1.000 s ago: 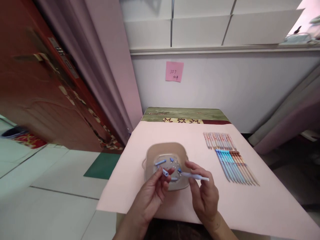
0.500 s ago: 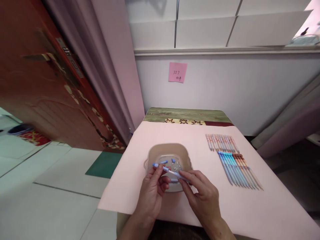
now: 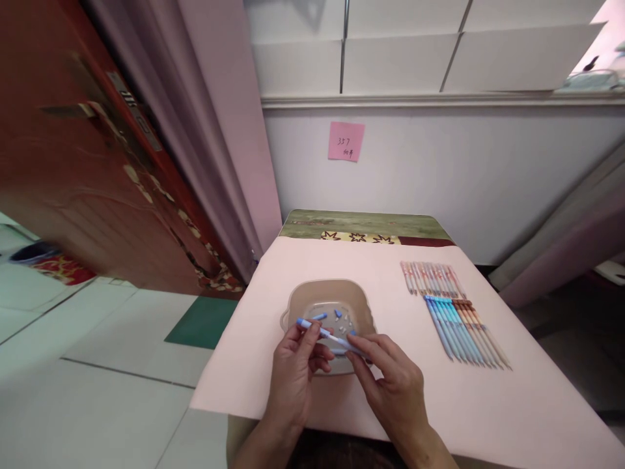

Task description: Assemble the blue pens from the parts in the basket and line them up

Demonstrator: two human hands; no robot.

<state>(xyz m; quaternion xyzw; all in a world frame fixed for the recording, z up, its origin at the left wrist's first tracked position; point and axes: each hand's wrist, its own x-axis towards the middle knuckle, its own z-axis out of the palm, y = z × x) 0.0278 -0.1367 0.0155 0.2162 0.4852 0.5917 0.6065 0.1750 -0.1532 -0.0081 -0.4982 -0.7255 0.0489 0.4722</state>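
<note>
Between my two hands, above the tan basin (image 3: 328, 286), lies a blue pen (image 3: 342, 342) in two parts, with a short white length showing between them. My left hand (image 3: 295, 368) pinches the darker blue end at the left. The lighter blue barrel at the right is pinched by my right hand (image 3: 390, 374). In the basin I see a blue pen piece (image 3: 319, 316), a small blue cap-like piece (image 3: 338, 314) and several small whitish bits. Another pale blue piece (image 3: 338, 352) shows below the pen, partly hidden by my fingers.
A row of blue and brown pens (image 3: 461, 332) lies side by side on the right of the pink-covered table (image 3: 239, 365). Behind it is a row of pens with pinkish patterned barrels (image 3: 433, 279). A pink note (image 3: 346, 141) is stuck on the wall.
The white length between the two pen parts looks slightly shorter, as the right barrel has come a little closer to the left part. Both hands keep their pinch.
</note>
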